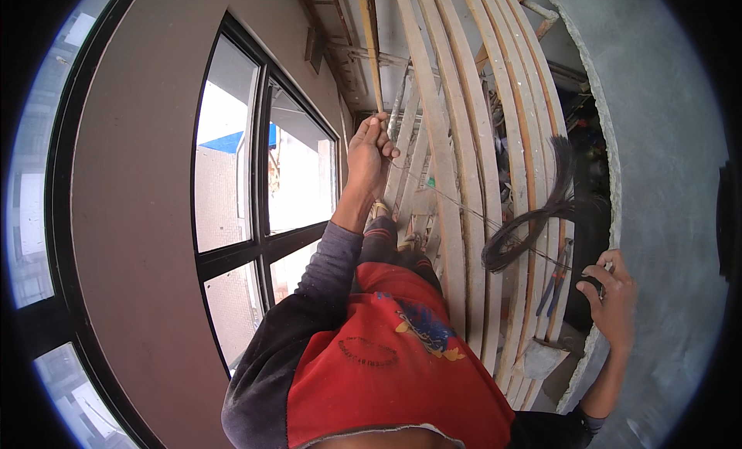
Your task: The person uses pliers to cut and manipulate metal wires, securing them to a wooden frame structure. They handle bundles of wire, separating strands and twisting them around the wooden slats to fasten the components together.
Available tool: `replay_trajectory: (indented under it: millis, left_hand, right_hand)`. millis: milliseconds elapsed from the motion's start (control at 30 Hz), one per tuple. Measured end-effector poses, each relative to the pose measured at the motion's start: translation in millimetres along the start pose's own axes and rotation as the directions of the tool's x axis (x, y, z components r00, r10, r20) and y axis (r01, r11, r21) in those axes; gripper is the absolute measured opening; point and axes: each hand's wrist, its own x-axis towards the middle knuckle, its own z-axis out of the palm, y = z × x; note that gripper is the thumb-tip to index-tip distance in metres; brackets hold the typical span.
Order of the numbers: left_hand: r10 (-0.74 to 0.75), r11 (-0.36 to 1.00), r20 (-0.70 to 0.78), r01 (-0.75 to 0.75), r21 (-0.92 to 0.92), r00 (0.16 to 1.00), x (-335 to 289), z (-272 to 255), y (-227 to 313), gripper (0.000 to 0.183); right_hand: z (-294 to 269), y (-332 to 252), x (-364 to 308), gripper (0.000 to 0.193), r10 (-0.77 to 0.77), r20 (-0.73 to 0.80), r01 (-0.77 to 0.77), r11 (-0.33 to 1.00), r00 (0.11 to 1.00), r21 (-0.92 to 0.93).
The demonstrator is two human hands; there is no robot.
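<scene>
In the head view, the person looks down along their own red shirt [386,356] toward a run of long, pale wooden planks [456,140] laid side by side, and everything else is easiest to place against those planks. The left hand [369,151] is raised at the planks' left edge, its fingers closed in a pinch around the end of a thin wire [464,209], just below a narrow wooden strip [373,55] that rises away from it. The wire runs taut across the planks, from that pinch down to the right hand [610,290], which sits at the planks' right edge against the grey concrete wall [665,178]. The right hand is curled shut on the wire's other end, apparently together with a small dark object that cannot be made out. Holding both ends apart keeps the strand straight, it seems. A loose dark coil of wire [533,225] lies on the planks between the hands, nearer the right one. Blue-handled pliers [555,283] rest on the planks just left of the right hand. Well left of the planks stands a dark-framed window [263,194].
</scene>
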Motion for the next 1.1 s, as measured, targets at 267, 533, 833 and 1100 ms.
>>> replay_trajectory:
  millis: [267,533,833,1100]
  left_hand:
    - [-0.124,0.944,-0.043,0.131,0.304,0.991,13.9,-22.5,-6.4,0.021]
    - [-0.233,0.939,-0.018,0.229,0.257,0.972,37.7,-41.2,10.0,0.019]
    - [-0.2,0.838,-0.226,0.047,-0.544,0.953,93.4,-37.5,15.9,0.018]
    - [-0.14,0.611,-0.073,0.028,-0.791,0.988,126.9,-62.3,79.4,0.03]
  right_hand:
    - [-8.6,17.7,40.0,0.007,0.114,-0.189,-0.116,0.993,0.975,0.002]
    - [-29.5,13.3,79.6,0.009,0.16,-0.253,-0.09,0.959,0.954,0.268]
    - [-58.6,-34.9,118.1,0.012,0.008,0.049,-0.03,0.88,0.999,0.474]
    - [-54.6,-78.5,170.1,0.024,-0.26,0.34,0.186,0.954,0.904,0.235]
